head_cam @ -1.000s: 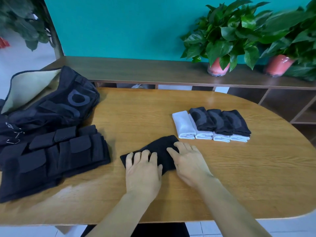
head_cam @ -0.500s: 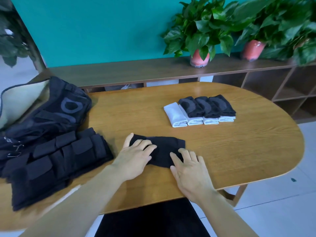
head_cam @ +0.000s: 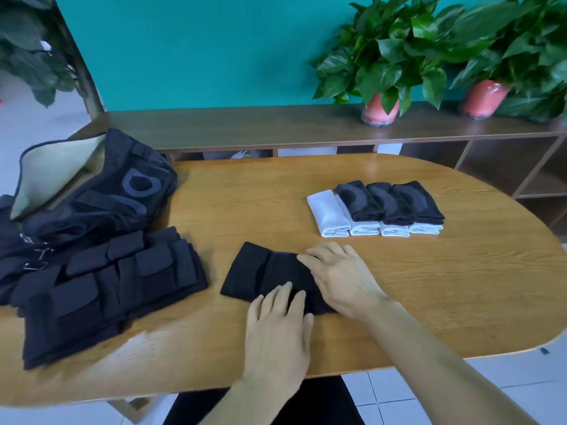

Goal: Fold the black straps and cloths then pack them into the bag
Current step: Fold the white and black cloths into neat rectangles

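Note:
A black cloth (head_cam: 260, 271) lies partly folded on the wooden table (head_cam: 460, 286) in front of me. My left hand (head_cam: 277, 329) rests flat on its near edge with straight fingers. My right hand (head_cam: 337, 277) lies over the cloth's right end, fingers bent down onto the fabric. A stack of black straps (head_cam: 107, 286) sits at the left. Behind it stands the open black bag (head_cam: 92, 194) with a pale lining. A row of folded white and black cloths (head_cam: 374, 210) lies at the back right.
A low wooden shelf (head_cam: 276, 130) runs behind the table, with two potted plants (head_cam: 383, 72) on it. The table's rounded right end (head_cam: 546, 302) drops to a tiled floor.
My left hand has moved from the cloth's left end to its near edge. My right hand has slid up onto the cloth's right end. The camera has shifted.

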Demonstrator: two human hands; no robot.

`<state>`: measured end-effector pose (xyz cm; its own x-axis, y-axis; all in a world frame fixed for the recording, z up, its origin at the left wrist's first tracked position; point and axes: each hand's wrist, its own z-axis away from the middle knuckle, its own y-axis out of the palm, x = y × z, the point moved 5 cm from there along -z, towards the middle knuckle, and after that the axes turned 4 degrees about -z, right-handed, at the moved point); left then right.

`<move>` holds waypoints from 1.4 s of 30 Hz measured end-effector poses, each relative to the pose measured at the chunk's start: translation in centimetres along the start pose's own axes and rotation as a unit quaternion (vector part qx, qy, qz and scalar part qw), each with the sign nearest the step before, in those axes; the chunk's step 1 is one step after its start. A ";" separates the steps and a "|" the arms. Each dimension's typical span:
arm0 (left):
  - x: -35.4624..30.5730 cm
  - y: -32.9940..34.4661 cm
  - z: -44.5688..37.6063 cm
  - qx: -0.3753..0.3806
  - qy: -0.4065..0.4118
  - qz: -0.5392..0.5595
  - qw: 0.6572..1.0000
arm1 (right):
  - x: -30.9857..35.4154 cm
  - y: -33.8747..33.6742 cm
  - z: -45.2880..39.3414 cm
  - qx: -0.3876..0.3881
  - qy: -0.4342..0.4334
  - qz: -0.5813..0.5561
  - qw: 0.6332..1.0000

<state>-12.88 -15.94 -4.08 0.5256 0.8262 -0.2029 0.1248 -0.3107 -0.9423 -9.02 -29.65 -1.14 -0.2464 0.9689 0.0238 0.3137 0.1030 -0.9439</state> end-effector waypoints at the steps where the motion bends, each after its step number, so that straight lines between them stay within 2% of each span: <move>1: -0.2 0.1 0.2 0.009 -0.016 -0.001 1.000 | -0.2 0.5 -0.4 0.015 -0.013 -0.003 1.000; 3: 0.1 -0.1 0.2 0.001 -0.036 -0.009 0.999 | -0.5 1.0 -0.8 0.038 -0.020 -0.014 0.999; 6: 2.0 -0.4 -0.4 -0.003 -0.038 -0.028 0.999 | -0.9 1.1 0.1 0.022 -0.006 -0.024 0.999; 15: 6.5 -1.0 -1.9 0.020 0.094 0.027 0.995 | 2.6 0.7 6.0 -0.060 0.089 -0.036 0.994; 23: 7.3 -1.4 -2.0 0.058 0.172 0.047 0.982 | 5.7 0.4 8.2 -0.070 0.137 -0.013 0.988; 27: 7.2 -3.0 -0.6 -0.003 0.179 0.053 0.982 | 5.7 -0.5 8.3 -0.087 0.136 -0.038 0.986; 30: 6.5 -3.9 0.7 -0.024 0.188 0.053 0.980 | 5.2 -1.6 8.3 -0.103 0.097 -0.089 0.986; 32: 6.0 -3.7 1.5 -0.003 0.198 0.049 0.979 | 5.2 -1.6 8.4 -0.083 0.056 -0.123 0.987; 36: 5.9 -3.0 2.4 0.038 0.192 0.048 0.980 | 5.7 -0.8 9.4 0.015 0.029 -0.158 0.987; 42: 5.3 -3.2 2.3 0.060 0.183 0.059 0.979 | 5.8 -1.3 9.6 0.061 0.016 -0.130 0.990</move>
<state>-12.44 -9.49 -2.80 0.7999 0.5572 -0.2229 -0.0429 -0.3174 -0.9473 -19.65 -26.37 -2.90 -0.2752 0.9200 0.2790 0.1309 0.3234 -0.9372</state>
